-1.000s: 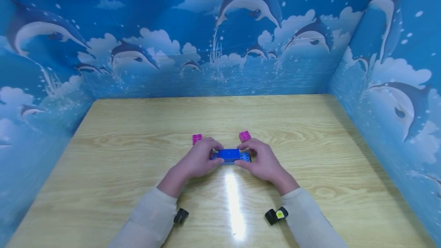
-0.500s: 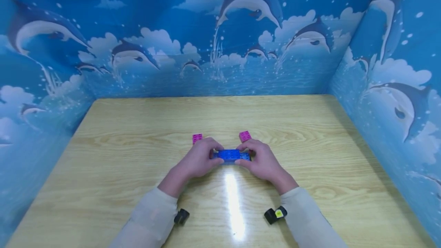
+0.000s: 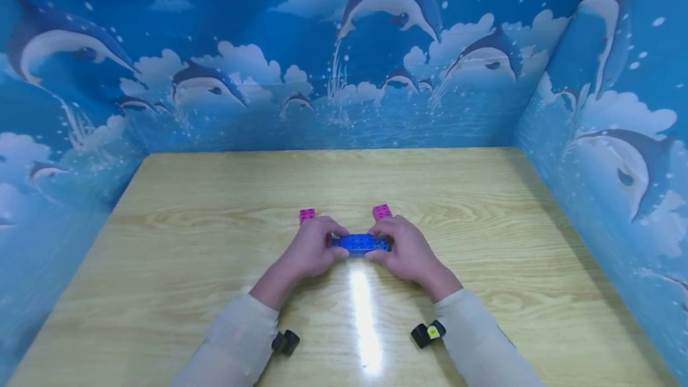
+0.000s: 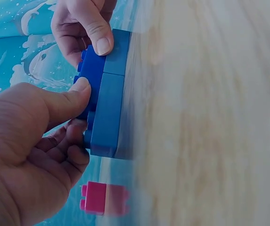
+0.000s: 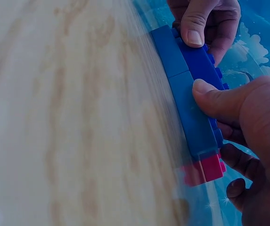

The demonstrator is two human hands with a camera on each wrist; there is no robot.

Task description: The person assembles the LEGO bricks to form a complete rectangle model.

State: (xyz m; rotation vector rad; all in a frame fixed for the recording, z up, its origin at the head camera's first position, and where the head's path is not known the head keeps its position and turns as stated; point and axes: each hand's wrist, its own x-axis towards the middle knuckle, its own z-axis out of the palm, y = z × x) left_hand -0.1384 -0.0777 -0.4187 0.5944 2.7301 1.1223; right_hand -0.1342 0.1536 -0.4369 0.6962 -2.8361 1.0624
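A dark blue toy building brick [image 3: 357, 242] lies flat across two lighter blue bricks [image 4: 107, 113] that stand end to end on the table, spanning their joint. My left hand [image 3: 313, 246] pinches one end of the dark blue brick, thumb [image 4: 81, 89] on the near side. At the other end, my right hand [image 3: 404, 248] pinches too; its thumb [image 5: 205, 92] overlaps the edge between the dark brick and a lighter brick [image 5: 191, 113]. Studs of the lower bricks show past both ends of the upper one. The far-side fingertips are mostly hidden.
Just beyond the left hand lies a pink brick [image 3: 307, 214], partly covered by it. A second pink brick [image 3: 382, 212] sits behind the right hand. The wooden table [image 3: 215, 196] is bordered by a dolphin-print backdrop [image 3: 258, 106] at the back and sides.
Both hands keep nearly the same place and grip. The dark blue brick sits very slightly lower, and the studs on its top show more clearly.
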